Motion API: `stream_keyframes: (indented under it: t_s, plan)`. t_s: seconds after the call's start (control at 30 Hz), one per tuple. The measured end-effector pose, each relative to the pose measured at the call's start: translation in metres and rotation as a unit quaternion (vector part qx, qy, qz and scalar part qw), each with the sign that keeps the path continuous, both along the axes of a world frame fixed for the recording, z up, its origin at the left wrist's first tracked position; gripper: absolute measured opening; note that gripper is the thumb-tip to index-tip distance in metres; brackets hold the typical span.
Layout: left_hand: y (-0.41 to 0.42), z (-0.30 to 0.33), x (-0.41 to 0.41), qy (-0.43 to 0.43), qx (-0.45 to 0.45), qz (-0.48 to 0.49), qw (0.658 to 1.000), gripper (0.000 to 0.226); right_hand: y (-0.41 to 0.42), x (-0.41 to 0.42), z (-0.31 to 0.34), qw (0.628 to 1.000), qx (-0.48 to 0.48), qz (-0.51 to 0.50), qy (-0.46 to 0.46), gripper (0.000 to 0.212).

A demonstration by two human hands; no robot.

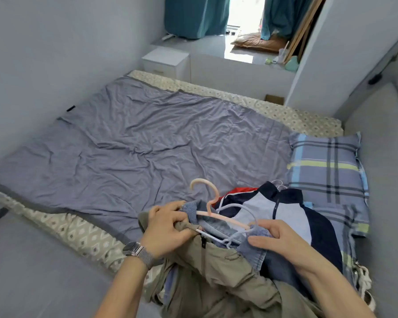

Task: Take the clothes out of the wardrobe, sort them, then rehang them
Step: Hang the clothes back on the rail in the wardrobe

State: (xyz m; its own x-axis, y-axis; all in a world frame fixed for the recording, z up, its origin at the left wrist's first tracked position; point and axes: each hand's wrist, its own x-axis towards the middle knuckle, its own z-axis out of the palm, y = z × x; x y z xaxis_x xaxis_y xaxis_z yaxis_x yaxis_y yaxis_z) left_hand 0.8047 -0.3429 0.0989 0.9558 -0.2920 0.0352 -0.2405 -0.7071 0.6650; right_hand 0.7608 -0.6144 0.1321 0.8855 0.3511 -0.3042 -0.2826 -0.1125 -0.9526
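Note:
A pile of clothes on hangers lies at the bed's near right corner. On top is a khaki jacket [218, 269], with a blue denim garment [254, 251] on a pink hanger [208, 203] under it. My left hand [168, 228] grips the khaki collar and the denim at the hanger's left end. At the hanger's right end my right hand [283, 239] pinches the denim shoulder. Behind lies a navy and pale blue jacket [292, 216] on a white hanger [234, 208], with a red garment [232, 192] peeking out.
The bed carries a wrinkled grey blanket [147, 143] over a patterned sheet [78, 232]. A plaid pillow [324, 166] lies at the right by the grey headboard [381, 157]. A white nightstand [166, 63] stands beyond the bed. Walls close in on the left.

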Motion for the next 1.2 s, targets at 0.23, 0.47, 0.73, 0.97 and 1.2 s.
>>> stream_keyframes:
  t_s: [0.23,0.47,0.73,0.97,1.2]
  plan:
    - [0.137,0.046,-0.073,-0.021,-0.112,0.145,0.983,0.054,0.139,-0.027,0.061,0.982,-0.096,0.16,-0.03,0.059]
    - [0.267,0.098,-0.165,-0.094,-0.098,0.271,0.953,0.053,0.299,-0.063,0.099,0.926,-0.167,0.319,-0.112,0.032]
    - [0.362,0.144,-0.274,-0.178,0.064,0.54,0.82,0.035,0.462,-0.122,0.095,0.943,-0.06,0.327,0.016,0.054]
    - [0.374,0.127,-0.373,-0.07,-0.164,0.698,0.693,0.02,0.581,-0.196,0.088,0.912,-0.014,0.411,-0.006,0.029]
    - [0.389,0.116,-0.439,-0.134,-0.417,0.742,0.507,0.012,0.659,-0.271,0.089,0.786,0.007,0.618,0.01,0.006]
